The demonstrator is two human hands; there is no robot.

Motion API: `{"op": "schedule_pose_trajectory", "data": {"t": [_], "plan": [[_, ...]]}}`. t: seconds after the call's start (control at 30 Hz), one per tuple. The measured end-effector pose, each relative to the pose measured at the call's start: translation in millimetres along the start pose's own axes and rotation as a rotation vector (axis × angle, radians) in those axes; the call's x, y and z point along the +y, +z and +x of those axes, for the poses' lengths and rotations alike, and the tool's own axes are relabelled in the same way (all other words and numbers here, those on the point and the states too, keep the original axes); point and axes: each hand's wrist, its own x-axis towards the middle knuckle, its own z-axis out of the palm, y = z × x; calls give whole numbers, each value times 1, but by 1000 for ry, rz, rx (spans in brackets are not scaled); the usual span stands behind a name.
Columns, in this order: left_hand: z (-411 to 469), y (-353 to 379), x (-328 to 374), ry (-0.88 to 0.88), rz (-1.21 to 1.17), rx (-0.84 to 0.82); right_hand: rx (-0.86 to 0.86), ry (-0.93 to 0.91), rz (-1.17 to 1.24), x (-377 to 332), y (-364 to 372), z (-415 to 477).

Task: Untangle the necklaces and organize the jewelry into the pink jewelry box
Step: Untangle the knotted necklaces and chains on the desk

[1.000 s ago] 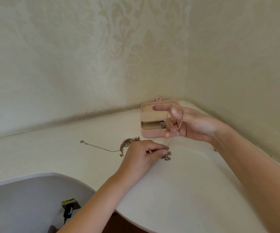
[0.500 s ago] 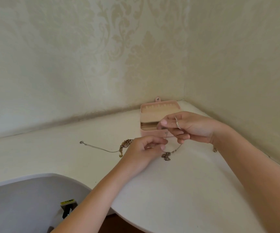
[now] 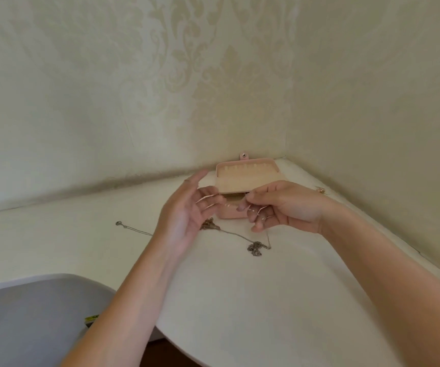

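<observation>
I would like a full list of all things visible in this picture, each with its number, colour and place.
jewelry box: one, pink, open, back corner of the table.
silver chain: at least one, silver, across the table before the box, tangled clump below the right hand.
gold chain: one, gold-brown, beside the left palm, partly hidden.
small jewelry piece: one, gold-pink, near the right wall; too small to identify.
table: one, white.
grey surface: one, grey, lower left.
walls: two, cream, patterned.
left hand: one, open, raised above the table.
right hand: one, fingers curled, pinching a strand of the silver chain.
</observation>
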Motion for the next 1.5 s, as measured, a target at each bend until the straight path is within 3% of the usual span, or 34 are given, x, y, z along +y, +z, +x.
{"op": "schedule_pose_trajectory", "data": {"t": [0.17, 0.4, 0.67, 0.9, 1.03, 1.1, 1.2, 1.33, 1.5], "plan": [[1, -20, 10, -25, 105, 205, 42, 48, -65, 13, 4, 8], [-23, -45, 31, -308, 123, 71, 41, 57, -727, 21, 16, 13], [-40, -52, 45, -485, 272, 134, -14, 72, -838, 14, 5, 5], [-45, -52, 31, -414, 891, 275, -33, 121, -876, 9, 2, -1], [-51, -51, 32, -169, 1647, 328, 68, -14, -787, 15, 14, 6], [-57, -39, 29, -40, 1739, 265, 89, -54, -747, 20, 22, 11], [-68, -17, 12, 89, 1658, -15, 90, -63, -762, 24, 27, 15], [-86, 0, -20, -9, 1661, -382, 62, -70, -811, 24, 26, 16], [-89, -2, -30, -96, 1782, -455, 46, -43, -887, 24, 25, 17]]}}
